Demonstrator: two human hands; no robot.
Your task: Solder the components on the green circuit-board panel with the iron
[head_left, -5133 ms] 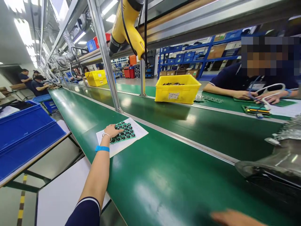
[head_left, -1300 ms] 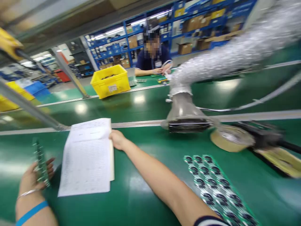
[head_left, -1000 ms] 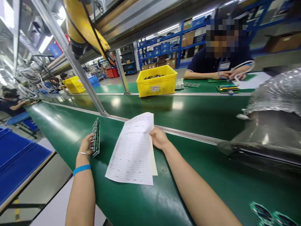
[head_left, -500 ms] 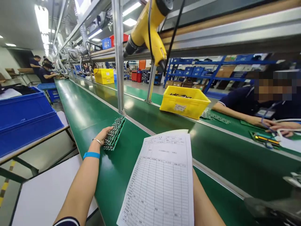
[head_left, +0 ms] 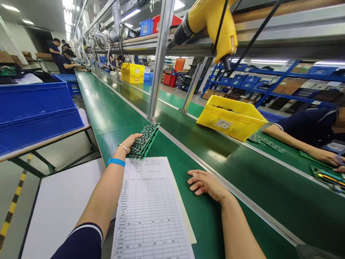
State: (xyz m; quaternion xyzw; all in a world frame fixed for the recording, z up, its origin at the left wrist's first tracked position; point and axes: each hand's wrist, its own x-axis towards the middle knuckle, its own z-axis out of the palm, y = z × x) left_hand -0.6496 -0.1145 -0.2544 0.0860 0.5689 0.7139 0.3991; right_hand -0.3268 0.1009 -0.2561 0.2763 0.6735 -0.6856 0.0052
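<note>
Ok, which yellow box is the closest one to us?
The yellow plastic crate on the far belt, with a white label on its side. The other yellow crates stand much farther down the line.

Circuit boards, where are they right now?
In the head view, the circuit boards are at the left hand, on the green conveyor, just above the paper form.

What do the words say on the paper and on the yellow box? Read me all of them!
Paper form: printed table headings, too small to read.
White label on the yellow plastic crate: too blurred to read.
</note>
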